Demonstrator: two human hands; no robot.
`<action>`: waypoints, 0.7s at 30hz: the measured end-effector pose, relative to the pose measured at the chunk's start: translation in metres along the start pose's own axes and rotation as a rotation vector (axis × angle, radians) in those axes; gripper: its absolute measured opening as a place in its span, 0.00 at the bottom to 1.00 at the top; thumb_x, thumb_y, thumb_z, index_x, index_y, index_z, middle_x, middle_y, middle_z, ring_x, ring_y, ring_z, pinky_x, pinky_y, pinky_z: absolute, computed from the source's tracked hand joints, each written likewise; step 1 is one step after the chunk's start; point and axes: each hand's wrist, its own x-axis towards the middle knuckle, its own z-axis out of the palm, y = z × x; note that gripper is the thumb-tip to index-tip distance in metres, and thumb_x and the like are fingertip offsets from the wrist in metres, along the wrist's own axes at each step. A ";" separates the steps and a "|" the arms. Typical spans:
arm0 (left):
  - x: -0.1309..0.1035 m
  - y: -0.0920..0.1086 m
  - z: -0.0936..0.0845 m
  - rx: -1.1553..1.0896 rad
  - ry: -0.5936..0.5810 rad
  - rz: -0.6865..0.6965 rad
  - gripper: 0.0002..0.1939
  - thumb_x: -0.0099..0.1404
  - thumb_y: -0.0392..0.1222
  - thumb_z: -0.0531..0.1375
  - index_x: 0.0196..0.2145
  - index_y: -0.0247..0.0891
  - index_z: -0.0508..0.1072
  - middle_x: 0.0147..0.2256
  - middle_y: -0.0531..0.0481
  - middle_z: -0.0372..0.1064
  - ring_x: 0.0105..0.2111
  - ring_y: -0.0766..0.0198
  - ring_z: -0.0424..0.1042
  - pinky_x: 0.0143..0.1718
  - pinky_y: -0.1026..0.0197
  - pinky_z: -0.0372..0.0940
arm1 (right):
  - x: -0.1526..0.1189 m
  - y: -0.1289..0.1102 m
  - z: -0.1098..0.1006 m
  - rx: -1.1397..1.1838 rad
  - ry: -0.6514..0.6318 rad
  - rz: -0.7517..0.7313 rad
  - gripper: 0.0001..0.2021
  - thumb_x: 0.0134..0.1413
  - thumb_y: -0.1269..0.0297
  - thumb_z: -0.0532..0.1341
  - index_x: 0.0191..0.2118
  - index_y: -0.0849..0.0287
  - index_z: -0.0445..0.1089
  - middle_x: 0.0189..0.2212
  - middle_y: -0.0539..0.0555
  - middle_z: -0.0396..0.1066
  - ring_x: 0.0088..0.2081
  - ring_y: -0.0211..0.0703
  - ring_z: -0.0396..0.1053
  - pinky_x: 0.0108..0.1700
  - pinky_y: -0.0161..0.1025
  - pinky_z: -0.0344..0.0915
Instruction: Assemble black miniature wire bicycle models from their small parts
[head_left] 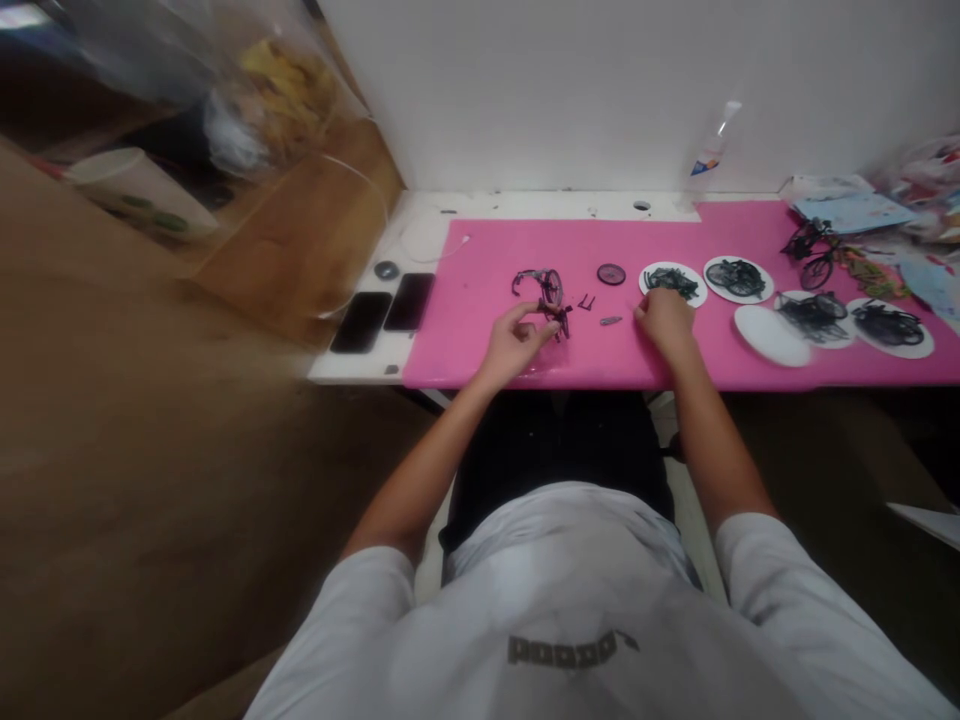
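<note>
Pinching a small bike frame (551,300), left hand (514,345); right hand (666,320) curled, palm down, grip untellable

Two dark phones (384,312) lie side by side just left of the pink mat (750,228). A small round disc (386,270) sits just behind them. A glue bottle (715,140) stands behind the mat against the wall.
</note>
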 end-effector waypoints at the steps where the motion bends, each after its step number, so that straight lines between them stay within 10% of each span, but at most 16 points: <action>1: 0.000 0.000 0.000 -0.003 -0.001 0.001 0.19 0.66 0.50 0.74 0.50 0.39 0.83 0.24 0.55 0.70 0.17 0.74 0.57 0.19 0.67 0.53 | 0.001 0.000 0.000 0.094 0.043 -0.015 0.13 0.69 0.57 0.68 0.34 0.60 0.79 0.34 0.63 0.80 0.37 0.52 0.75 0.43 0.46 0.70; 5: -0.001 0.001 0.001 -0.008 -0.002 0.002 0.19 0.66 0.51 0.73 0.49 0.39 0.83 0.29 0.52 0.76 0.18 0.74 0.58 0.19 0.66 0.55 | 0.001 -0.009 -0.002 0.610 0.197 -0.183 0.09 0.60 0.59 0.73 0.37 0.58 0.80 0.31 0.58 0.80 0.34 0.48 0.75 0.43 0.46 0.75; 10: -0.001 0.002 0.004 -0.026 -0.007 0.002 0.21 0.66 0.54 0.73 0.50 0.38 0.82 0.38 0.47 0.82 0.18 0.75 0.62 0.20 0.67 0.60 | -0.020 -0.047 -0.008 1.099 0.231 -0.299 0.24 0.57 0.36 0.73 0.40 0.54 0.80 0.31 0.53 0.80 0.31 0.44 0.76 0.31 0.41 0.76; 21: -0.004 -0.004 0.009 -0.058 -0.029 0.002 0.28 0.63 0.62 0.75 0.49 0.38 0.80 0.22 0.57 0.69 0.16 0.72 0.64 0.19 0.67 0.59 | -0.073 -0.103 0.006 1.378 0.045 -0.351 0.34 0.54 0.22 0.67 0.45 0.50 0.71 0.40 0.56 0.83 0.44 0.49 0.85 0.43 0.44 0.84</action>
